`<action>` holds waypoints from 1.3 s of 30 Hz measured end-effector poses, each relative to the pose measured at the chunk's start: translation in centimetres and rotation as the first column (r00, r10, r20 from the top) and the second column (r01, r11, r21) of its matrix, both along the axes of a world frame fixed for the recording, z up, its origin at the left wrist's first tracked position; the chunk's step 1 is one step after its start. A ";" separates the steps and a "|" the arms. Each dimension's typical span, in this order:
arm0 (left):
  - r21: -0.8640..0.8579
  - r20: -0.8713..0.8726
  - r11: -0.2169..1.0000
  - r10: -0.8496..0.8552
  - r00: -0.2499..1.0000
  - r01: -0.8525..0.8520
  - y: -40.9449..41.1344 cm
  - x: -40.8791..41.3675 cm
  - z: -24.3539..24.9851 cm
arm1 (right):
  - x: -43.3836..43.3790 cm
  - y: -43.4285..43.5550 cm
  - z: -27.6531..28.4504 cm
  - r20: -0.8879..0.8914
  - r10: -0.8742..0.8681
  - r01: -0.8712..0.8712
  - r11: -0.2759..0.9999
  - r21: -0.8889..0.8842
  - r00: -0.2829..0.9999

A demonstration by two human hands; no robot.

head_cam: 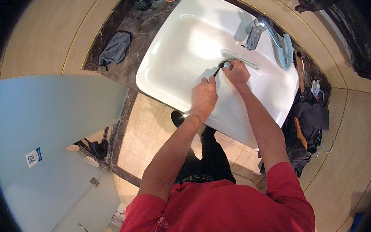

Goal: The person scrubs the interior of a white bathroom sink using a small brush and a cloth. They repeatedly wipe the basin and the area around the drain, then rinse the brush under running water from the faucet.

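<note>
Both hands are over a white ceramic washbasin (175,59). My left hand (205,94) is closed around the handle of a slim black tool (216,71), whose kind I cannot tell. The tool's far end meets a small round, shiny piece (227,66), perhaps a drain stopper. My right hand (237,73) grips that round piece with its fingers at the piece's right side. Just behind the right hand, a pale elongated item (249,63) lies in the basin below the chrome faucet (257,33).
A pale blue-green brush (284,54) rests on the basin's right rim. Grey cloth (116,48) lies on the dark marble counter (135,31) at left. Dark clothes (309,116) with hangers are heaped at right. A frosted glass panel (51,108) stands at left.
</note>
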State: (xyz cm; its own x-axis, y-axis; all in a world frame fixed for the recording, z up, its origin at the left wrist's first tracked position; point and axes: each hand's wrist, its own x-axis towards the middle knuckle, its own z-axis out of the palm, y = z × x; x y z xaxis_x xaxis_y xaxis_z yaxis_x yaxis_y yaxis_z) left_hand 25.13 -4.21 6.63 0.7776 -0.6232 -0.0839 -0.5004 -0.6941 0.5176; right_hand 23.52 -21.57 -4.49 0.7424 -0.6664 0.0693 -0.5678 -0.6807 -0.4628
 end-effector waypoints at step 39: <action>-0.060 0.004 0.998 0.001 1.000 -0.001 0.1 0.0 -0.7 | -0.2 -0.9 2.4 -0.178 0.169 -0.166 0.986 0.031 0.970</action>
